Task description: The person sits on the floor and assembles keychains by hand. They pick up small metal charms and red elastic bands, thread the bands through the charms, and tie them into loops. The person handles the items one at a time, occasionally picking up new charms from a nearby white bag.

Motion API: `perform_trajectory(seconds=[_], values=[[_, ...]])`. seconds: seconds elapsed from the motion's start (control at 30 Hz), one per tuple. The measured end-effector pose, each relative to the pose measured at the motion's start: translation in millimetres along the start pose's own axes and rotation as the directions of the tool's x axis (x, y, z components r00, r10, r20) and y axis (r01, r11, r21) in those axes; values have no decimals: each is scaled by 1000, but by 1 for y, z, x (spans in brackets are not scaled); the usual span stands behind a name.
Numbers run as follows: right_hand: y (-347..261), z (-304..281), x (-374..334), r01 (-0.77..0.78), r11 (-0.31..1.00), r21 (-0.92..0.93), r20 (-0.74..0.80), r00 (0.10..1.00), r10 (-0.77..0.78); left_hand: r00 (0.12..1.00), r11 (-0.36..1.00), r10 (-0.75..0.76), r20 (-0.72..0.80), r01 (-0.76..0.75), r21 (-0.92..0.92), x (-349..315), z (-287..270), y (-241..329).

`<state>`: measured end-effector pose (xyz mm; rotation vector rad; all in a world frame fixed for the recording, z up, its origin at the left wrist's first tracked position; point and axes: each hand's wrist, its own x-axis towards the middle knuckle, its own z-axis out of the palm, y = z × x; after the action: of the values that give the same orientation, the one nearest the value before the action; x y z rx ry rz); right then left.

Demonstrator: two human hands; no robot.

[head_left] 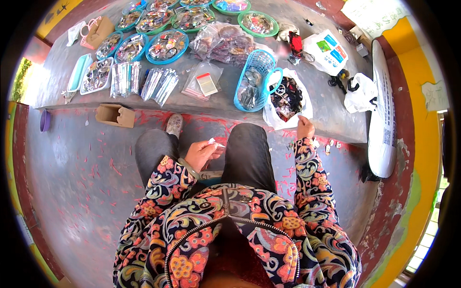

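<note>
Left hand (201, 154) pinches a small white piece (212, 141); right hand (304, 127) pinches into the white bag (287, 98). Far trays (166, 46) look filled, the bag remains half full.

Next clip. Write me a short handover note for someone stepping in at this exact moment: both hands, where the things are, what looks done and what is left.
Left hand: over the lap, pinching a small white piece in its grip.
Right hand: reaching up to the open white bag of small dark items at the ledge's edge, fingers at its rim; whether it grips anything cannot be told.
Beside the bag: a blue basket, tipped on its side, with dark pieces inside.
Done: trays further along the ledge already hold sorted items, with clear packets laid nearby.
Left: the bag remains well filled.
</note>
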<state>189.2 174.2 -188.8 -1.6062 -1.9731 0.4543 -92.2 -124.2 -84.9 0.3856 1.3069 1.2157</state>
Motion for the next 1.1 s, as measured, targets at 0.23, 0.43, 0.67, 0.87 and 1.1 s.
perform_trajectory(seconds=[0.23, 0.43, 0.67, 0.87, 1.1], values=[[-9, 19, 19, 158, 980, -119, 210, 969, -131, 999, 1000, -25, -21, 25, 19, 6, 5, -2], [-41, 26, 2, 474, 759, -447, 649, 755, -90, 998, 998, -51, -41, 53, 41, 9, 9, -4], [-33, 26, -24, 585, 699, -411, 773, 630, -73, 998, 996, -59, -18, 60, 70, 9, 15, 1], [-30, 29, -40, 556, 756, -346, 781, 617, -96, 997, 996, -62, -39, 64, 54, 9, 15, 0], [-4, 52, -12, 287, 919, -271, 666, 745, -36, 997, 995, -68, -45, 71, 65, 8, 15, 0]])
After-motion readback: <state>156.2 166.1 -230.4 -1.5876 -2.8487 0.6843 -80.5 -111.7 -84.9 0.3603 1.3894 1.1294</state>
